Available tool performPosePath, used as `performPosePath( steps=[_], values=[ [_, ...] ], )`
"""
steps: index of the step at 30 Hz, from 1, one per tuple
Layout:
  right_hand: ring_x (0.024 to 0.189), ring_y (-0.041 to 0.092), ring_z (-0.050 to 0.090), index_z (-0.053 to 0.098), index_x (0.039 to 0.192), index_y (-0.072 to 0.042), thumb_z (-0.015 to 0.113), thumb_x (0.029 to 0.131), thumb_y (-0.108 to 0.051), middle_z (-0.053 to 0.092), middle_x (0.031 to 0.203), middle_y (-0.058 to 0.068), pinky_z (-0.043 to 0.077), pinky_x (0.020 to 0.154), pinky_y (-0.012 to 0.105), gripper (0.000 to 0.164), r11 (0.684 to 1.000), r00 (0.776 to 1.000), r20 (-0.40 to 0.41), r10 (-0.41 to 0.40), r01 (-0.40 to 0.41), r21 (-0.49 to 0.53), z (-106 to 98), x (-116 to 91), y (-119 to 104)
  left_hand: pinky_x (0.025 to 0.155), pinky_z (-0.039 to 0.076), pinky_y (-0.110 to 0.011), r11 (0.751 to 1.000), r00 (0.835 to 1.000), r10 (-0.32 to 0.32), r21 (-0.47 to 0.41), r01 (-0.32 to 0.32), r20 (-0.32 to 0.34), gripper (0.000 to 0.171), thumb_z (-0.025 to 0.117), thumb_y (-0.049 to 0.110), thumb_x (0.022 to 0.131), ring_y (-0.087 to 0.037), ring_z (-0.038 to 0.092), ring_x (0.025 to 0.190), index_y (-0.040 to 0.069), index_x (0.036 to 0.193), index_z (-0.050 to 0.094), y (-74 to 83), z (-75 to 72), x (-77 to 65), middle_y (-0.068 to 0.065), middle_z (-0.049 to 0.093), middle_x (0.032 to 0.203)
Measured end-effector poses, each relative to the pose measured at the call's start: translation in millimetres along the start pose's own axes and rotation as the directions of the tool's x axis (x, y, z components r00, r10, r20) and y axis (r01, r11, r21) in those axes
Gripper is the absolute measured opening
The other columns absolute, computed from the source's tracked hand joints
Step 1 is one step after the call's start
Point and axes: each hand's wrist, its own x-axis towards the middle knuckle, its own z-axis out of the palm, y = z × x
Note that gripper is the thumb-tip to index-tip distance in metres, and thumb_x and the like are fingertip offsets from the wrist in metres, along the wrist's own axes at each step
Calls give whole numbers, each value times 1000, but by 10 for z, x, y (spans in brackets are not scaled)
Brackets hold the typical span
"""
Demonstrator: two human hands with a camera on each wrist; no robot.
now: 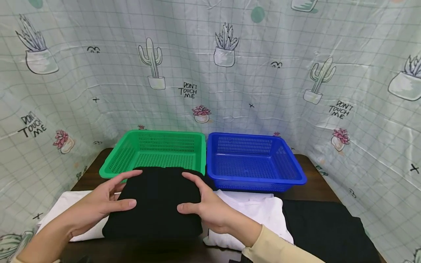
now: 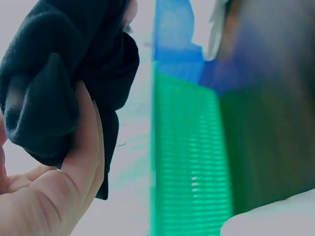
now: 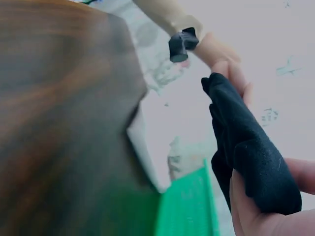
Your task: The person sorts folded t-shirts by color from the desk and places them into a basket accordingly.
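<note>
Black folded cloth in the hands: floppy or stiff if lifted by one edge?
Likely floppy: the black cloth shows soft, rounded folds in the wrist views. Probably apt to unfold, since separate layers show along its edge.

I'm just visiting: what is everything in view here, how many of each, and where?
held black cloth: 1, black, folded, between both hands
green basket: 1, green, back left on the table
blue basket: 1, blue, back right
left white cloth: 1, white, beneath the left arm
right white cloth: 1, white, before the blue basket
right black cloth: 1, black, far right
table: 1, dark brown, underneath
curtain: pale, plant-printed, behind
wrist device: 1, dark, left wrist
sleeves: 2, beige
left hand, right hand: gripping the held cloth's sides
</note>
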Motion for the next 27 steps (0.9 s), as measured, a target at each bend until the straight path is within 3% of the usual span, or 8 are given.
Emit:
performPosePath(
  steps=[7,8,11,14,16,18,22,27],
  values=[
    [126,32,67,30,165,-36,69,100,2,55,151,15,57,102,49,85,998,998,16,-54,55,-41,-42,329,-402,112,15,-85,999,998,47,-21,-48,-50,77,67,16,106,-47,-16,160,35,169,27,298,-300,229,-2,-17,176],
    [125,32,68,29,165,-36,69,100,1,55,152,15,57,102,49,85,997,998,12,-58,59,-52,-52,399,-446,115,13,-83,998,996,58,-33,-60,-60,77,67,15,106,-45,-18,160,34,169,27,322,-346,276,-2,-19,176],
    [123,32,69,31,165,-38,69,100,0,55,152,12,57,102,50,85,994,997,-18,-69,68,-83,-79,619,-553,123,29,-60,997,994,66,-42,-70,-88,75,64,17,108,-39,-19,162,36,170,25,367,-481,419,-2,-19,177],
    [123,33,69,32,164,-37,69,101,0,54,153,11,58,101,50,83,991,995,-45,-87,82,-104,-106,837,-623,109,50,-39,997,992,50,-59,-57,-113,73,61,22,110,-30,23,161,39,170,22,388,-596,561,-9,4,177],
    [123,33,69,34,164,-36,69,101,0,54,153,11,59,99,49,81,988,992,-63,-106,98,-118,-132,980,-645,97,57,-34,995,992,30,-86,-40,-120,74,60,24,111,-22,53,144,40,170,18,393,-664,654,-10,26,169],
    [124,32,69,35,164,-35,70,101,-2,54,154,11,60,97,48,79,984,989,-82,-125,113,-140,-164,1115,-646,89,62,-37,991,992,13,-129,-29,-126,75,59,24,111,-17,71,116,39,171,16,392,-721,754,-5,48,154],
    [125,30,68,35,165,-35,70,103,-7,54,154,11,59,98,45,77,975,982,-117,-146,122,-188,-245,1355,-612,86,62,-38,987,991,-18,-162,-4,-134,81,62,23,110,-15,74,105,38,171,12,369,-812,942,3,59,137],
    [126,32,67,35,166,-34,70,104,-8,55,154,13,57,103,47,75,969,976,-151,-154,119,-218,-347,1587,-521,88,62,-39,988,989,-35,-154,12,-144,87,66,23,108,-14,74,105,37,172,9,252,-878,1166,-17,41,157]
  ],
)
